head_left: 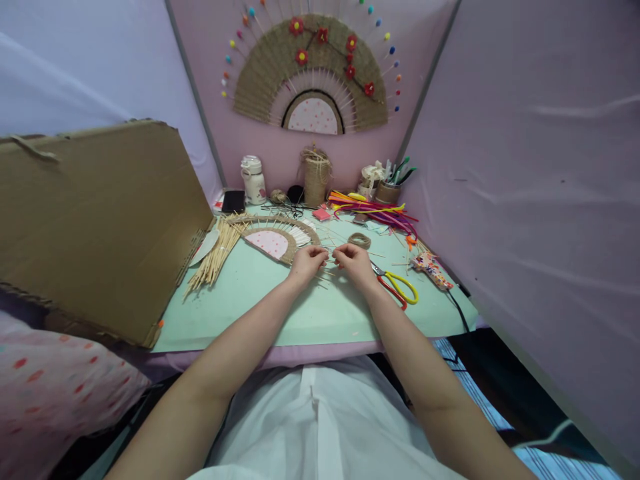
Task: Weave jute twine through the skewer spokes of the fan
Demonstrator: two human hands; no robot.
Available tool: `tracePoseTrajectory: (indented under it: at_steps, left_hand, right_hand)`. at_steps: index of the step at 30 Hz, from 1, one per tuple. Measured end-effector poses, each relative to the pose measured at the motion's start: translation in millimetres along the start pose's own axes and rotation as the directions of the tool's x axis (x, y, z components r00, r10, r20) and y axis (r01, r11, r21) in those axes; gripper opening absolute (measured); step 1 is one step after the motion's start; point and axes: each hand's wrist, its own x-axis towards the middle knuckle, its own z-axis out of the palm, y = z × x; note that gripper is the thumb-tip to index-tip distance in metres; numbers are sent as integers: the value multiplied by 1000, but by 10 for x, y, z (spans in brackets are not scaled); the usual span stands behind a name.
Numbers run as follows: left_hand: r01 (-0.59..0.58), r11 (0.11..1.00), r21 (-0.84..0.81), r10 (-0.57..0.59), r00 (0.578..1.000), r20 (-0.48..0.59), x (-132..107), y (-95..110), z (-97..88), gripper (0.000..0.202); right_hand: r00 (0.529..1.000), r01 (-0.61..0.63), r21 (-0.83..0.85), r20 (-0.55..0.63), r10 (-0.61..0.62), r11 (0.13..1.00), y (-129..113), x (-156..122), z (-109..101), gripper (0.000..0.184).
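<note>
Above the pale green tabletop, my left hand point(310, 261) and my right hand point(352, 260) nearly meet, each closed in a pinch. Whatever lies between the fingertips is too small to name. Just left of my left hand lies a half-round fan point(273, 243) with pink dotted cloth and a brown twine-like band; my hand hides part of its right end. Thin loose sticks point(323, 285) are scattered below and around the fingers. Behind my right hand is a coil of twine point(359, 240). Scissors point(400, 288) with yellow and red handles lie to its right.
A bundle of sticks point(215, 261) lies at left beside a cardboard sheet point(100, 220). A cloth-covered glue gun point(432, 268) with a cord is at right. Pipe cleaners point(375, 208), a twine-wrapped jar point(316, 179) and a white bottle point(254, 181) stand behind. A large fan point(250, 80) hangs above.
</note>
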Motion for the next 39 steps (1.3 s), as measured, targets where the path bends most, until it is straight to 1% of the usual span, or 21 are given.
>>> tracePoseTrajectory:
  at_steps: [1, 3, 6, 8, 11, 14, 18, 20, 23, 27, 30, 32, 35, 37, 39]
  left_hand:
    - [-27, 999, 45, 27, 1000, 0, 3, -8, -8, 7]
    - [-129, 975, 180, 131, 991, -2, -1, -18, -21, 9]
    - [-301, 864, 402, 316, 948, 32, -32, -13, -30, 11]
    - [-358, 788, 501, 375, 924, 71, -58, 0, -30, 14]
    - [-389, 703, 596, 412, 905, 104, -84, 16, -30, 17]
    - [-394, 632, 668, 427, 896, 125, -92, 22, -30, 18]
    - [-396, 579, 713, 421, 894, 155, -107, 30, -16, 19]
    - [-401, 580, 709, 416, 894, 165, -118, 40, -6, 19]
    - [-412, 608, 679, 418, 893, 168, -122, 51, 1, 19]
    - [-420, 671, 610, 430, 892, 141, -101, 42, -16, 16]
    - [-409, 726, 552, 410, 903, 129, -92, 18, -22, 15]
    - [-406, 731, 548, 407, 904, 128, -94, 5, -12, 15]
    - [-413, 715, 564, 421, 899, 123, -83, 23, -6, 15]
    - [-391, 721, 572, 415, 905, 95, -46, 72, -60, 16]
    - [-338, 743, 578, 386, 922, 43, 13, 141, -196, 18]
  right_hand:
    - [1000, 7, -7, 2, -7, 1000, 9, 1, -2, 14]
    - [1000, 22, -13, 9, -22, 1000, 33, 5, -3, 14]
    - [999, 46, -35, 16, -45, 998, 67, 10, -1, 15]
    - [997, 71, -79, 17, -70, 994, 74, 6, 4, 15]
    - [992, 126, -192, 23, -124, 973, 56, -12, 12, 15]
    - [984, 175, -285, 17, -177, 943, 30, -33, 22, 15]
    - [976, 206, -360, 14, -216, 910, 33, -39, 35, 15]
    - [975, 207, -384, 3, -223, 900, 46, -33, 38, 13]
    - [977, 196, -374, -3, -212, 907, 63, -24, 39, 11]
    - [984, 169, -298, -1, -177, 939, 69, -24, 36, 11]
    - [990, 139, -230, 2, -142, 963, 59, -30, 36, 13]
    - [992, 127, -211, 10, -128, 969, 48, -34, 37, 15]
    - [991, 129, -239, -8, -135, 962, 30, -34, 34, 14]
    - [988, 133, -266, -38, -149, 955, 26, -26, 27, 13]
    - [986, 130, -286, -64, -155, 949, 35, -14, 16, 12]
